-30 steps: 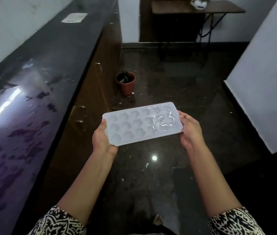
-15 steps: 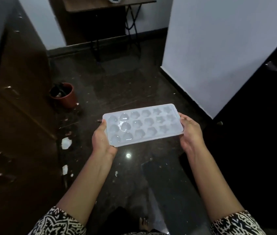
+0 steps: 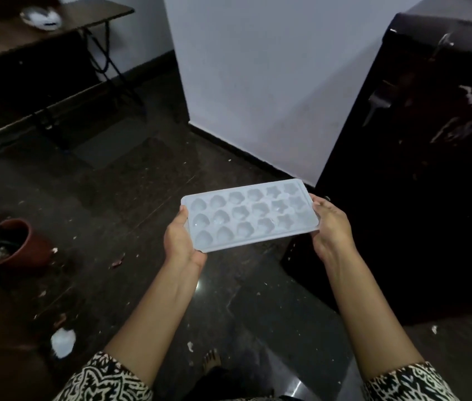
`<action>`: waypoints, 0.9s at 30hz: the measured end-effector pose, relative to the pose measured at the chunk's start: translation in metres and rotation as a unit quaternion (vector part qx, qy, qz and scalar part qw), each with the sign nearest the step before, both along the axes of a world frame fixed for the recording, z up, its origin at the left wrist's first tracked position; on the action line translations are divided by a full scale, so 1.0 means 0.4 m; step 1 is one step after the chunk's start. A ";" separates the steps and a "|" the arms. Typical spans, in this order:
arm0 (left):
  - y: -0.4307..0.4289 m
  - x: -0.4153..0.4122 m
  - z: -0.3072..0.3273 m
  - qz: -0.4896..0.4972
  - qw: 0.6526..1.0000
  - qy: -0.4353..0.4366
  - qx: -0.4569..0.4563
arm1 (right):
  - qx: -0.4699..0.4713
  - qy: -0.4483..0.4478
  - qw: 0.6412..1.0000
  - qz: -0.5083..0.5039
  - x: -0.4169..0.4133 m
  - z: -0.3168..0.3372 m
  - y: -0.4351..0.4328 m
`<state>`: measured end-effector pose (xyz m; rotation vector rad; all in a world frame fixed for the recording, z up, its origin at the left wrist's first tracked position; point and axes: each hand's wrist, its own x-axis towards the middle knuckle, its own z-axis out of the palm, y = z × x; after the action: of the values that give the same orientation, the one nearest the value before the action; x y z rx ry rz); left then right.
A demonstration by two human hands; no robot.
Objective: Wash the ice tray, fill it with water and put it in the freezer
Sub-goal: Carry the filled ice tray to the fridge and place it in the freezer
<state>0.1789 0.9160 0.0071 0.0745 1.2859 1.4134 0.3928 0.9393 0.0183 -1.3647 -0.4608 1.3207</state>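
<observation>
Standing on the floor [image 3: 142, 183] at far left is a red pot [image 3: 12, 244], well apart from the tray [image 3: 249, 215]. Next comes the left hand [image 3: 181, 241], clamped on the tray's left short end, thumb on the rim and fingers curled beneath. Between both hands the tray is held in the air over the floor, cavities up. The right hand [image 3: 330, 227] grips its right short end the same way, near a black fridge [image 3: 417, 169].

dim room; the white wall [image 3: 258, 82] and pale ice tray [image 3: 249, 215] are the brightest patches. small glints shine on the glossy floor [image 3: 130, 198]. the table [image 3: 12, 39] at top left is blurred, and lines bow near the edges.
</observation>
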 end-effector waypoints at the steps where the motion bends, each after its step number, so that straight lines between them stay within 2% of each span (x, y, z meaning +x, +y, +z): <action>1: 0.023 -0.002 0.003 -0.016 1.000 0.002 -0.001 | 0.000 -0.003 1.000 -0.014 0.000 0.002 0.008; 8: 0.175 -0.001 0.005 -0.103 0.994 0.021 0.008 | -0.002 -0.058 0.996 -0.070 -0.001 0.014 0.054; 19: 0.341 0.029 -0.024 -0.178 0.984 0.015 0.009 | -0.018 -0.135 0.988 -0.073 0.053 -0.012 0.151; 24: 0.402 0.043 -0.025 -0.203 0.979 0.012 0.011 | -0.050 -0.228 0.971 -0.058 0.089 -0.024 0.197; 27: 0.428 0.050 -0.030 -0.212 0.977 0.004 0.002 | -0.064 -0.335 0.937 -0.071 0.116 -0.026 0.217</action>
<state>0.1989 1.0871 -0.0050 0.3387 1.1882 1.0480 0.4392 1.0262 0.0078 -1.9180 -0.7235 0.7480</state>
